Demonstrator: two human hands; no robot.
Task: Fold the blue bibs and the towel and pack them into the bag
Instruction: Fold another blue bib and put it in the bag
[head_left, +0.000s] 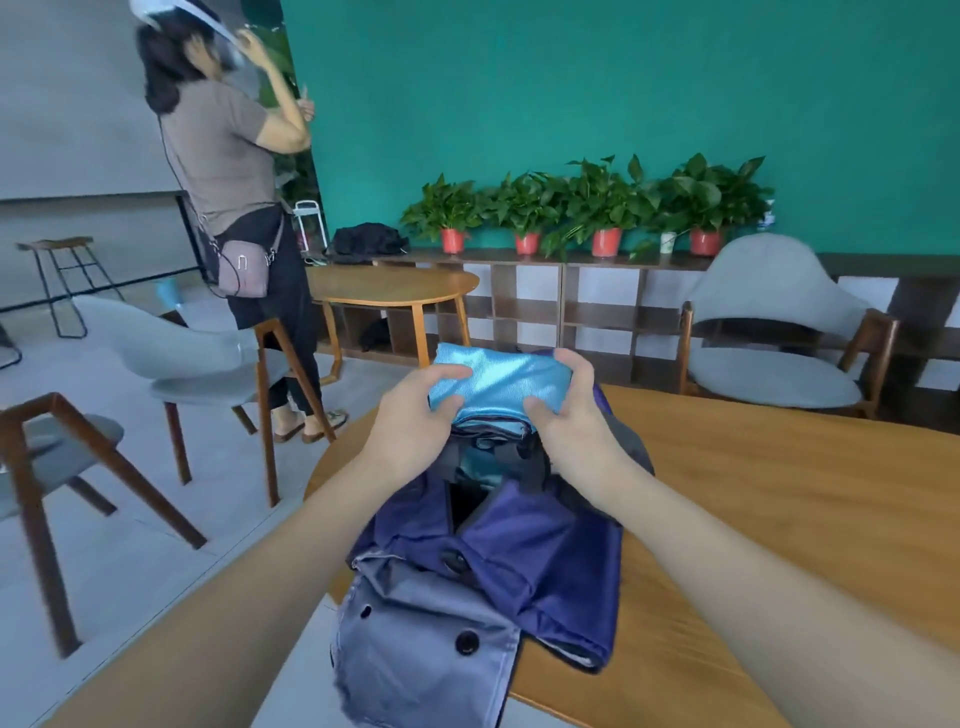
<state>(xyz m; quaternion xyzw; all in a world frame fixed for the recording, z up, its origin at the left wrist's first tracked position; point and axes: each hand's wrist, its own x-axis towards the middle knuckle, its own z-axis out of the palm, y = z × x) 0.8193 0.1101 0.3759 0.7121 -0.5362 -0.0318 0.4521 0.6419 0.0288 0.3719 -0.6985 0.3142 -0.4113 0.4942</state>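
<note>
- Fingers (447, 372) of left hand (415, 415): curled over the left end of the folded light-blue cloth (498, 387), thumb beneath
- Fingers of right hand (574, 405): curled over the right end of that cloth, thumb pressing its front
- Cloth: held between both hands, just above the bag (498, 540)
- Bag: navy and grey, mouth open below the fingers, lying on the wooden table (779, 509)
- Person (234, 171): standing well beyond the left hand, beside grey chairs

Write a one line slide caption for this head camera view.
Both hands, left hand and right hand, grip a folded light blue cloth above the open bag on a wooden table.
</note>
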